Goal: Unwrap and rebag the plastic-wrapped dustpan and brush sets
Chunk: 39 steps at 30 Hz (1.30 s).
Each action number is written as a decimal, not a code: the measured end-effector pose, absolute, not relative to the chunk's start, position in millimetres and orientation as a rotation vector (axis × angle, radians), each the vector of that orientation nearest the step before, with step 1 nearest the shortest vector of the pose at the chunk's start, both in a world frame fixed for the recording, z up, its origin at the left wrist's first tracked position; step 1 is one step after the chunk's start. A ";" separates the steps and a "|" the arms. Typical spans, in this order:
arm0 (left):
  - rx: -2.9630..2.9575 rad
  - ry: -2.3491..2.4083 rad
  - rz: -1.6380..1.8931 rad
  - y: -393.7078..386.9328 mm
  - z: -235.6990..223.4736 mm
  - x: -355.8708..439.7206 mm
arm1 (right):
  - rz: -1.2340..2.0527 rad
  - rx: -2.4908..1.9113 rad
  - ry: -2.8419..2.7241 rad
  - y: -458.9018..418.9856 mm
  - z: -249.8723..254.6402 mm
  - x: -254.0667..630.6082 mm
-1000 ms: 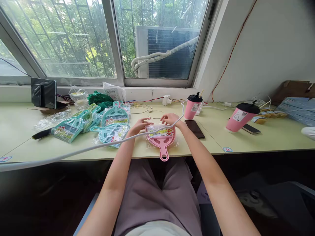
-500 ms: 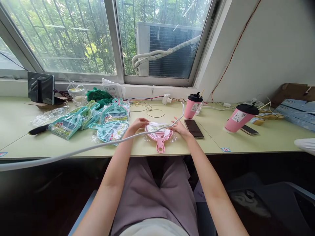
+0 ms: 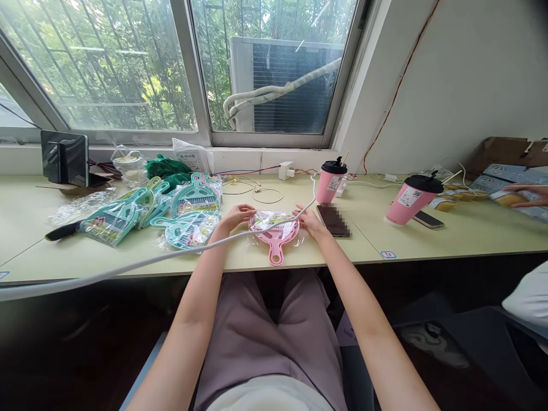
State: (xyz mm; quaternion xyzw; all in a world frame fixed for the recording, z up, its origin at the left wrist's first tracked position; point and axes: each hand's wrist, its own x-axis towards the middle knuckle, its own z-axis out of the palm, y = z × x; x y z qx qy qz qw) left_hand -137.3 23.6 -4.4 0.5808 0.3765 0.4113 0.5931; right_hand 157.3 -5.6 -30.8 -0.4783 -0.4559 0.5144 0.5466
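A pink dustpan and brush set [image 3: 276, 246] in clear plastic wrap lies on the table before me, handle toward the front edge. My left hand [image 3: 238, 216] has its fingers closed at the wrap's upper left corner. At the upper right corner, my right hand [image 3: 310, 220] pinches the edge of the packet, its fingertips partly behind a white cable [image 3: 240, 236]. This cable crosses the view in front of the packet. Left of my hands lie several wrapped turquoise dustpan sets [image 3: 188, 230], some overlapping.
A black-handled tool [image 3: 64, 231] lies at the left, below a tablet-like screen [image 3: 65, 158]. To the right are a phone [image 3: 333, 220], a pink cup [image 3: 329, 184] and a second pink cup [image 3: 406, 202]. Another person's hand [image 3: 531, 194] touches a yellowish item at the far right.
My right hand's fingers have drawn in on the packet's edge. Another person's hand has come into view at the far right. The view has shifted slightly.
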 end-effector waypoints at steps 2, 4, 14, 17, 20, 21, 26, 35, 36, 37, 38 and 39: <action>1.356 0.878 0.946 20.7 -2.5 -136.8 | 1.211 -1.139 -1.036 -5.4 -28.0 157.8; 1.361 0.899 0.941 18.5 -1.1 -136.6 | 1.202 -1.128 -0.989 -5.1 -26.7 159.3; 1.384 0.956 0.913 14.7 4.3 -136.2 | 1.063 -1.212 -1.017 -3.6 -25.9 164.9; 1.372 0.956 0.912 12.2 5.9 -135.2 | 1.118 -1.264 -1.073 -3.0 -24.3 164.2; 1.371 0.955 0.914 11.2 5.8 -135.2 | 1.126 -1.266 -1.111 -2.9 -24.4 163.2; 1.370 0.948 0.918 11.3 5.3 -135.4 | 1.118 -1.256 -1.110 -2.9 -24.7 162.9; 1.353 0.901 0.927 16.2 0.0 -136.7 | 1.107 -1.202 -1.097 -2.6 -26.7 163.1; 1.356 0.898 0.968 21.1 -5.3 -138.4 | 1.211 -1.106 -1.226 -9.0 -31.2 176.7; 1.351 0.915 0.974 21.7 -5.3 -138.0 | 1.218 -1.096 -1.238 -9.0 -31.9 176.8; 1.341 0.939 0.975 22.5 -5.5 -137.4 | 1.214 -1.102 -1.249 -8.6 -32.7 176.3; 1.326 0.968 0.970 23.3 -5.8 -136.6 | 1.197 -1.122 -1.258 -7.9 -33.8 175.4; 1.313 0.994 0.961 24.2 -6.3 -135.6 | 1.164 -1.156 -1.265 -6.9 -35.0 174.1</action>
